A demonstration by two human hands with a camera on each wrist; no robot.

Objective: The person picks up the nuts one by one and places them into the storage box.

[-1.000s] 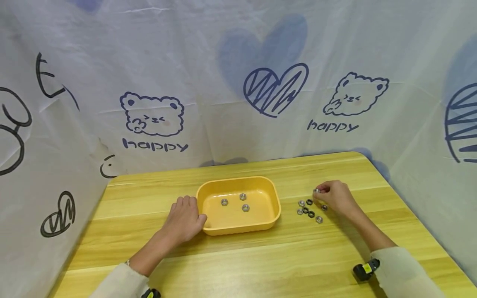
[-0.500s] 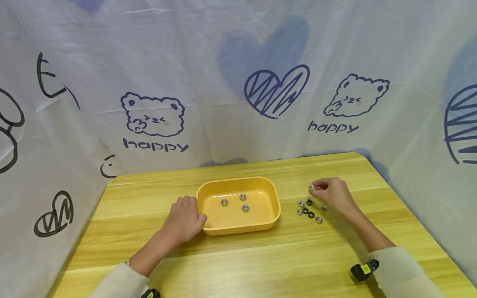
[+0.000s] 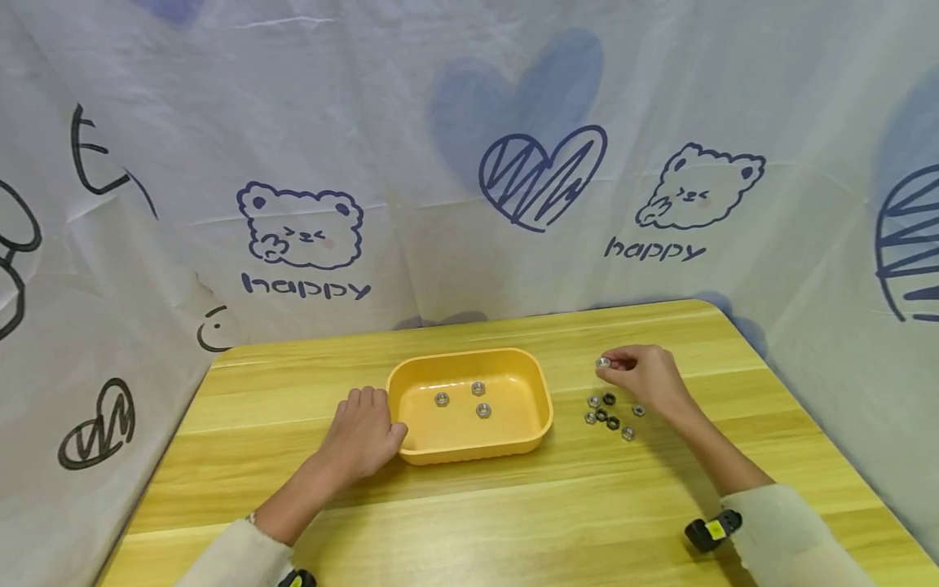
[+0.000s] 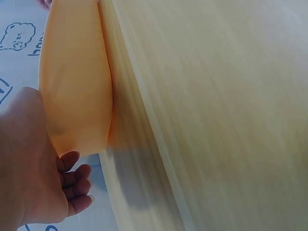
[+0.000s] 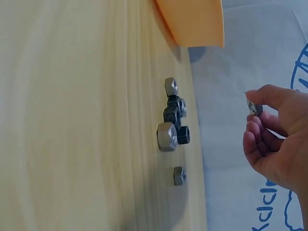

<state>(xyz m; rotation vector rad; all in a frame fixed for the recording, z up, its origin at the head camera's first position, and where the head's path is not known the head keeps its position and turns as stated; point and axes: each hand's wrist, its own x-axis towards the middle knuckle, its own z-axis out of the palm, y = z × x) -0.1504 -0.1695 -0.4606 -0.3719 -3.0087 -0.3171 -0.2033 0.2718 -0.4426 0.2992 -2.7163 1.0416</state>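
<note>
A yellow tray (image 3: pixel 543 408) sits mid-table with three silver nuts (image 3: pixel 478 388) inside. My left hand (image 3: pixel 363 436) rests against the tray's left end, thumb on its near corner; the left wrist view shows the tray (image 4: pixel 74 86) beside my hand (image 4: pixel 33 168). My right hand (image 3: pixel 641 375) is lifted right of the tray and pinches a silver nut (image 3: pixel 603 362) between thumb and forefinger; in the right wrist view the nut (image 5: pixel 254 108) sits at the fingertips (image 5: pixel 260 96). Several loose nuts (image 3: pixel 607 412), silver and black, lie on the table just below that hand, also in the cluster of nuts (image 5: pixel 172 126).
The wooden table (image 3: pixel 513 505) is ringed by a white printed cloth (image 3: pixel 469 163) at the back and both sides. A rounded table corner lies at the far right. A lone small nut (image 5: pixel 178 175) lies apart from the cluster.
My right hand has risen from the nut pile and drifted left toward the tray, carrying the pinched nut. My left hand and the tray have stayed put.
</note>
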